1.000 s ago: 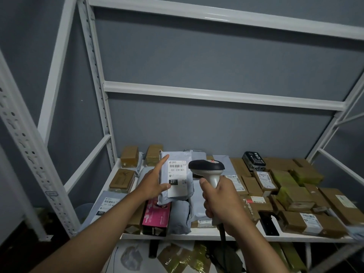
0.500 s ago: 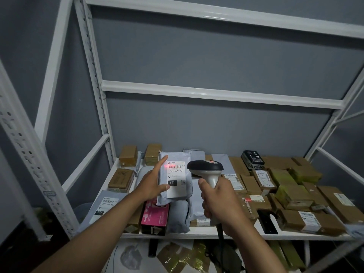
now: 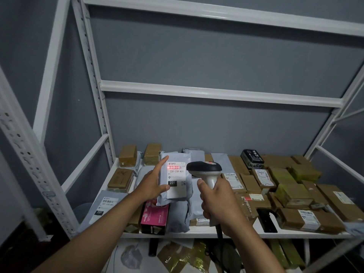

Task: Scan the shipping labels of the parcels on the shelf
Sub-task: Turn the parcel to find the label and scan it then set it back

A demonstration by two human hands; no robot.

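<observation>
The left hand (image 3: 151, 185) holds a grey bag (image 3: 175, 180) up off the shelf (image 3: 226, 232), with the thumb on the front of the bag, the first finger straight up along its left edge, and the other fingers hidden behind it. The bag stands nearly upright, and its white label (image 3: 176, 179) faces the person. A red line of light lies across the bars at the top of the label. The label reads 231-239-K01, and a black box lower down reads 231. The right hand (image 3: 218, 201) is wrapped tight round the handle of a scanner (image 3: 204, 170). The scanner has a dark head and a light handle, and its head is just to the right of the label, very near the bag. A dark cord (image 3: 219, 235) hangs down from the bottom of the handle. Below the bag, at the front of the shelf, lie a pink box (image 3: 154, 215) and another grey bag. A flat grey bag (image 3: 104, 203) with its own label lies at the front left corner. Brown boxes (image 3: 291, 196) fill the right side of the shelf, many with white labels, and some are wrapped in yellow tape. A few more brown boxes sit at the back left. A small black box (image 3: 252, 158) rests near the back. The wall behind is grey. The upper levels of the white rack (image 3: 216, 93) are bare bars.
</observation>
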